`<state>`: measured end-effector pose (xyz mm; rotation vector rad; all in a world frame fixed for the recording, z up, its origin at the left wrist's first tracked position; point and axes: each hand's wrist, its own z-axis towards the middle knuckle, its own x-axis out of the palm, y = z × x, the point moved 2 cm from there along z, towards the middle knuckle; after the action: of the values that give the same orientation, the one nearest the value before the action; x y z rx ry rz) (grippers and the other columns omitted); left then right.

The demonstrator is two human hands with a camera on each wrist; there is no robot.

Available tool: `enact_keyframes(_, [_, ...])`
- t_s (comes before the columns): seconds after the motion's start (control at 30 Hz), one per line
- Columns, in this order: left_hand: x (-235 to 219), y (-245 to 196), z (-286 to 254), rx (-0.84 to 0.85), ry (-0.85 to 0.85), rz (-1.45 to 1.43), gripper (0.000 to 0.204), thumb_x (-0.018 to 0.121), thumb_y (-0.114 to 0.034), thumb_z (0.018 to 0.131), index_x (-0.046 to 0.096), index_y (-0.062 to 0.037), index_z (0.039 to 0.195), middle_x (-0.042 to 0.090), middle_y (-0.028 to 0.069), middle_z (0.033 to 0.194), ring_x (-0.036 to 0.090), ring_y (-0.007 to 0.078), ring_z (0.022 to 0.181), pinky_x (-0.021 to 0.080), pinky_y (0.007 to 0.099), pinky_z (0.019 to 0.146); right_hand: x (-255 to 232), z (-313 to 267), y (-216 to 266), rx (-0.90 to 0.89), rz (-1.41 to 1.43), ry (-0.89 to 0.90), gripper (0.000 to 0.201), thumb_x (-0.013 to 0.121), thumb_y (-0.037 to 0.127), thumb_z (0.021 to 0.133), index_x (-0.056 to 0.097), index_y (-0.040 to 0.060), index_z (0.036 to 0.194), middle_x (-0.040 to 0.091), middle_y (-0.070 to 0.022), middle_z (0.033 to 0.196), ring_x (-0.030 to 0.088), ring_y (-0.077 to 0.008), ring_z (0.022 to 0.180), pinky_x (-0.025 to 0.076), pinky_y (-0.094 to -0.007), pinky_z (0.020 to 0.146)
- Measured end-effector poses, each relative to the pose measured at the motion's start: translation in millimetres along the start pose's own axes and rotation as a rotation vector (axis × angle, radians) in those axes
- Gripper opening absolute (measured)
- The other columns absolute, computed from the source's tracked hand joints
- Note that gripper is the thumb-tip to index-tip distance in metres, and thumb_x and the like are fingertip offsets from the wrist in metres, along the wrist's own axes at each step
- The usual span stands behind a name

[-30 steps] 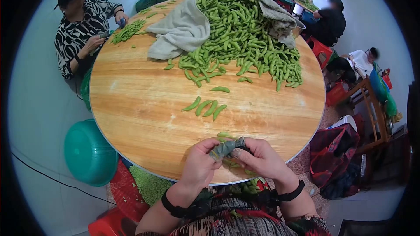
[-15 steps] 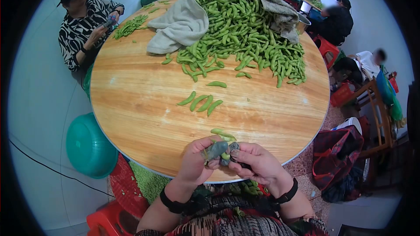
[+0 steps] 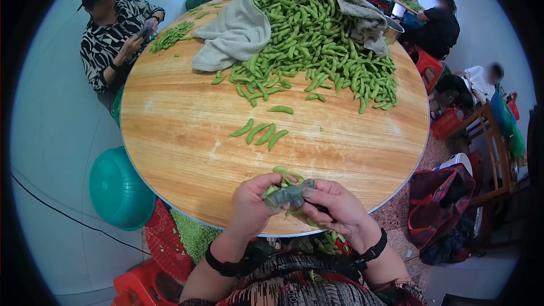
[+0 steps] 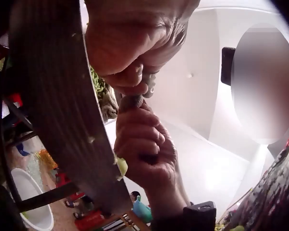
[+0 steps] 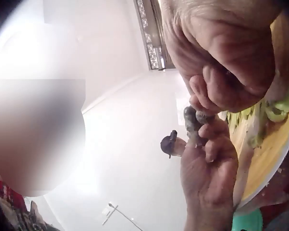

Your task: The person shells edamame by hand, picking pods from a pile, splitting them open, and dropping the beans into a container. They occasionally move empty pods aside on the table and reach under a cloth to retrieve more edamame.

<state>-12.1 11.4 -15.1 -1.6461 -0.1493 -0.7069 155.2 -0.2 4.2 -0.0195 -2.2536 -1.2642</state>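
In the head view my left hand (image 3: 255,201) grips a green soybean pod (image 3: 269,191), a bit of which shows beside the thumb. My right hand (image 3: 340,201) meets it at the near table edge, its curled fingers and thumb pinching at the same spot. Grey coverings (image 3: 290,194) wrap the working digits and hide most of the pod. Both wrist views show the fingertips of the two hands pressed together. Just behind the hands, pale green pods (image 3: 280,169) lie on the wooden table (image 3: 187,124).
A large heap of soybean pods (image 3: 306,39) covers the far table, with a grey towel (image 3: 235,37) beside it. Several loose pods (image 3: 260,134) lie mid-table. Below the edge are shelled beans (image 3: 192,238) and a green basin (image 3: 122,190). Another person (image 3: 122,34) sits at the left.
Both hands stay together at the near edge. The pale bean seen between the fingertips half a second ago is covered now, and the grey-wrapped digits have pressed closer together.
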Motion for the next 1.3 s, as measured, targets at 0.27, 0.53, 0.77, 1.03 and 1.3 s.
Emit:
enact_keyframes(0.27, [10.8, -22.9, -6.7, 0.263, -0.061, 0.87, 0.039, 0.058, 0.009, 0.072, 0.055, -0.0001, 0.11, 0.063, 0.0099, 0.086, 0.061, 0.0204, 0.077, 0.048, 0.0278, 0.071, 9.9, 15.0, 13.3, -0.45, -0.729, -0.171, 0.021, 0.063, 0.016, 0.081, 0.06, -0.0045, 0.084, 0.06, -0.0053, 0.063, 0.056, -0.0112, 0.054, 0.044, -0.0249, 0.052])
enact_keyframes(0.53, [-6.9, -27.7, -6.7, 0.806, 0.295, 0.887, 0.029, 0.058, 0.007, 0.075, 0.053, 0.001, 0.103, 0.062, 0.0069, 0.078, 0.059, 0.0134, 0.065, 0.046, 0.0249, 0.058, 17.1, 13.3, -1.1, 0.063, 0.376, 0.138, 0.01, 0.057, 0.01, 0.086, 0.057, 0.0005, 0.085, 0.047, 0.0025, 0.054, 0.039, -0.0049, 0.039, 0.03, -0.0172, 0.036])
enact_keyframes(0.77, [-20.0, -24.6, 2.4, 0.152, -0.336, 0.122, 0.01, 0.045, -0.003, 0.086, 0.049, -0.003, 0.095, 0.054, 0.0043, 0.072, 0.04, 0.0052, 0.052, 0.03, 0.016, 0.044, 3.0, 49.2, 36.2, -0.228, -0.616, -0.116, 0.021, 0.06, 0.023, 0.084, 0.057, 0.0024, 0.08, 0.052, -0.0035, 0.056, 0.048, -0.0135, 0.045, 0.038, -0.0264, 0.043])
enact_keyframes(1.03, [-31.0, -24.1, 1.8, 0.106, -0.346, -0.158, 0.01, 0.044, -0.011, 0.092, 0.05, -0.0043, 0.089, 0.051, 0.0042, 0.072, 0.041, 0.0069, 0.055, 0.031, 0.0161, 0.045, 9.5, 64.0, 67.3, -0.26, -1.522, 0.225, 0.026, 0.062, 0.027, 0.076, 0.058, 0.0026, 0.084, 0.059, -0.0192, 0.073, 0.059, -0.0363, 0.071, 0.046, -0.0436, 0.063])
enact_keyframes(1.3, [-18.3, -26.3, 2.8, -0.04, -0.389, -0.093, 0.018, 0.048, -0.009, 0.089, 0.053, 0.0002, 0.104, 0.051, 0.0046, 0.077, 0.044, 0.0086, 0.061, 0.03, 0.0159, 0.045, -9.3, 92.8, 70.4, -0.48, -1.503, -0.118, 0.02, 0.06, 0.021, 0.079, 0.058, 0.0011, 0.083, 0.06, -0.0143, 0.065, 0.058, -0.0276, 0.056, 0.045, -0.0346, 0.053])
